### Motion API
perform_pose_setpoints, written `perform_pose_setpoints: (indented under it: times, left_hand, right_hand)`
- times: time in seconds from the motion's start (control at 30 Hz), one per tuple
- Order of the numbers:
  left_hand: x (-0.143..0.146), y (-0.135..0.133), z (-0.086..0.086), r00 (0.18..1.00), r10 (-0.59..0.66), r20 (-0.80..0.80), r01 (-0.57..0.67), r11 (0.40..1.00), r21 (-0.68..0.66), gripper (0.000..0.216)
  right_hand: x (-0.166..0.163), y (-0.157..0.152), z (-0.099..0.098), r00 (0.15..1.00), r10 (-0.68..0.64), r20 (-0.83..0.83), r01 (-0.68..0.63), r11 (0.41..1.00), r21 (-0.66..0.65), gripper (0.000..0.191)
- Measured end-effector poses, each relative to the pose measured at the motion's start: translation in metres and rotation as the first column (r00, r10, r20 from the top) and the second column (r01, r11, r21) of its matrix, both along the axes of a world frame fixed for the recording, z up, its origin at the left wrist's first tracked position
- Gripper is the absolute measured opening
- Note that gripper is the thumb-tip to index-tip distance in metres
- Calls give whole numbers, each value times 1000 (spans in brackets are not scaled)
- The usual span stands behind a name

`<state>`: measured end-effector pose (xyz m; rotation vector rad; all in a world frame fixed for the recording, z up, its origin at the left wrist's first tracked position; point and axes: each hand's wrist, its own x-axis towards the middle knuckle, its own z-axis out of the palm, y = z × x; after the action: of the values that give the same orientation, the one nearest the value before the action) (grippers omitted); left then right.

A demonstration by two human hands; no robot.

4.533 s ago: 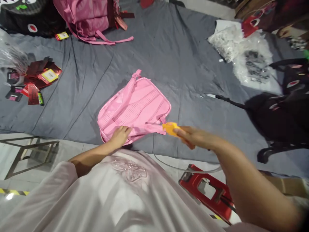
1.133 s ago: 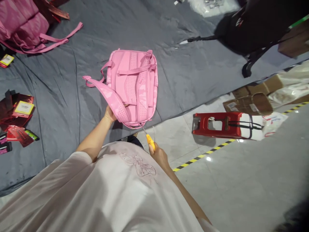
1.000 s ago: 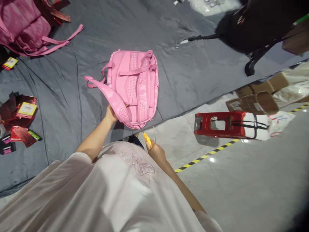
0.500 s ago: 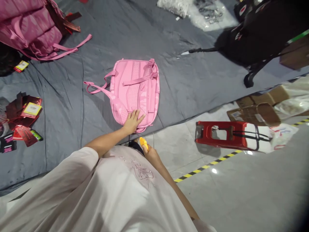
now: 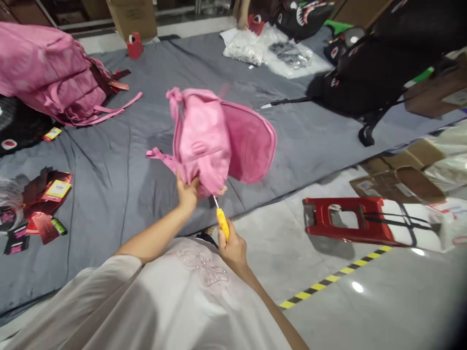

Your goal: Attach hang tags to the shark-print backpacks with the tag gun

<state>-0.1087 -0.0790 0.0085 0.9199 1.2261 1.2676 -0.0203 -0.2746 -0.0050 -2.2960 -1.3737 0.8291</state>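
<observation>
Flipped since moments ago, a pink backpack (image 5: 206, 138) is clamped in the left hand (image 5: 187, 197) near the edge of gray cloth (image 5: 292, 150), its flap (image 5: 251, 143) by a black strap (image 5: 292, 101), the right hand (image 5: 232, 245) gripping a yellow tool (image 5: 223, 224).

The pink backpack (image 5: 204, 136), back panel up a moment ago, now shows us its front, a flap (image 5: 253, 141) spread to the right. Our left hand (image 5: 187, 195) goes from lying flat on it to gripping its near end, where the yellow-handled tool (image 5: 222, 223) in our right hand (image 5: 233, 247) now points. Our view takes in a cardboard box (image 5: 132, 19) and another person's hand (image 5: 243, 18).
</observation>
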Motion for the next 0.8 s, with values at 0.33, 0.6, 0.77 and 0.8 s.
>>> perform_pose_setpoints:
  times: [0.33,0.6,0.77,0.8]
  left_hand:
    - [-89,-110,-31,778,-576,-249,442,785,-435,28]
    - [-127,-3,-9,261,-459,-849,623,752,-216,61]
    - [-91,68,24,507,-99,-856,348,932,98,24]
    - [-84,76,34,521,-53,-852,333,932,145,17]
  right_hand:
    - [28,0,-54,960,268,-75,-278,906,-319,43]
    - [65,-28,-82,931,333,-147,-363,882,-299,51]
    - [92,-58,-67,930,238,-279,-294,939,-180,67]
    - [90,-55,-58,931,212,-298,-264,953,-145,68]
